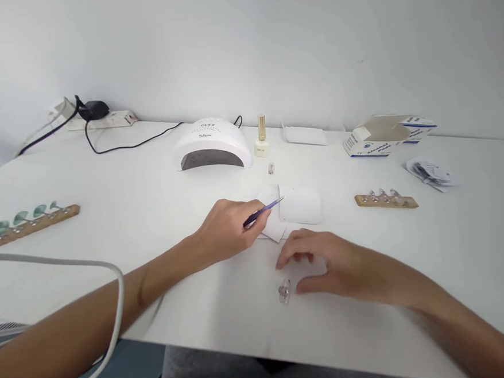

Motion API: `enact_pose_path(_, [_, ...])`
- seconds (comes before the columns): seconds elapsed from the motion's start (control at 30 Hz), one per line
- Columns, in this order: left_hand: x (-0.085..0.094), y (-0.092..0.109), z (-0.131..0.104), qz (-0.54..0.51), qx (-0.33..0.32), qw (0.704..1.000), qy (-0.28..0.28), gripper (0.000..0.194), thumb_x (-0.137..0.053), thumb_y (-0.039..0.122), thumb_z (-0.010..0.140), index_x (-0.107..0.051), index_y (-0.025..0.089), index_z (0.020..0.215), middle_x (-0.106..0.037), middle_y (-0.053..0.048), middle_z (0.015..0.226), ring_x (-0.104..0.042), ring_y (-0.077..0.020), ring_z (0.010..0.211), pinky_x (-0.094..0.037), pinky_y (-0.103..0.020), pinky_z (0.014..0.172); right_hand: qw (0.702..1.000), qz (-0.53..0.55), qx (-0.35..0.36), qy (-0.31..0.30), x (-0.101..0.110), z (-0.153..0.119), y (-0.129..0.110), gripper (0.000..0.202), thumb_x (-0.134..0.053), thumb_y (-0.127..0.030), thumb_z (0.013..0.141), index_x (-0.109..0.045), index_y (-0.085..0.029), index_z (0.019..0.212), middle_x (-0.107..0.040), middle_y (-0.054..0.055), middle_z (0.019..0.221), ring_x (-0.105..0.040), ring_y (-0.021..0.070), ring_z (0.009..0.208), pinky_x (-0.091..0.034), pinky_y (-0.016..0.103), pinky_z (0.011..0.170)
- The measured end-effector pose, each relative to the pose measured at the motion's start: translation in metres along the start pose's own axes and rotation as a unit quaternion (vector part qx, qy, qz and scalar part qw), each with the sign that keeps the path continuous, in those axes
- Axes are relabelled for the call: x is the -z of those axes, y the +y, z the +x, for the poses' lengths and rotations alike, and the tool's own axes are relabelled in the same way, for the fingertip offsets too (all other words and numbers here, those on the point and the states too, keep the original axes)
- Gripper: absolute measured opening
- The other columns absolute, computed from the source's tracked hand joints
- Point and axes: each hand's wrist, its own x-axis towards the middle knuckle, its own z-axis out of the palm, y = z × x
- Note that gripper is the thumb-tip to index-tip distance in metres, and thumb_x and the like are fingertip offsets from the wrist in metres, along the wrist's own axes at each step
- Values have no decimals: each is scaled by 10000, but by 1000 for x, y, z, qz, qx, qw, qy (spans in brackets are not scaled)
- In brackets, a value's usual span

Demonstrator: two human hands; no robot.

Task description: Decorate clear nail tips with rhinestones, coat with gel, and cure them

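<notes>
My left hand (234, 225) is closed around a slim purple pen-like tool (259, 213). The tool's pale pointed tip reaches over the edge of a white card (300, 207), and whether it touches the card I cannot tell. Curved with fingers and thumb apart, my right hand (316, 260) holds nothing. Beside its thumb, a small clear piece with a shiny round base (285, 292) sits on the white table. More white paper (274, 229) lies beneath and beside my left hand. Farther back is another small clear piece (271, 168).
A white nail lamp (214, 146) and a gold-capped polish bottle (261, 138) stand at the back. An alcohol pads box (374, 141) and sachets (429, 172) are right. Wooden bars hold clear pieces (386, 201) and green nail tips (33, 225). A cable (117, 295) crosses my left forearm.
</notes>
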Motion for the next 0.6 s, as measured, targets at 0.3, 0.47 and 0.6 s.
enact_pose_path(0.3, [-1, -2, -2, 5, -9, 1000, -5, 310, -479, 240, 879, -518, 147, 586, -321, 56, 463, -218, -52, 451, -224, -216, 432, 997, 20, 71, -3, -23, 12, 3, 64, -732, -302, 749, -683, -272, 778, -580, -12, 983, -511, 183, 1018, -423, 302, 860])
enact_pose_path(0.47, [0, -1, -1, 2, -24, 1000, -1, 307, -485, 229, 878, -512, 148, 584, -312, 58, 467, -216, -50, 451, -234, -209, 430, 995, 59, 75, 25, -21, 11, 3, 66, -733, -296, 746, -686, -250, 741, -610, -11, 980, -563, 160, 934, -442, 290, 832])
enact_pose_path(0.6, [-1, -2, -1, 3, -46, 999, 22, 258, -503, 214, 871, -561, 151, 628, -334, 60, 467, -230, -49, 447, -232, -208, 426, 989, 103, 54, 90, -11, 13, 2, 55, -716, -275, 745, -677, -241, 765, -676, -17, 833, -583, 157, 802, -441, 295, 757])
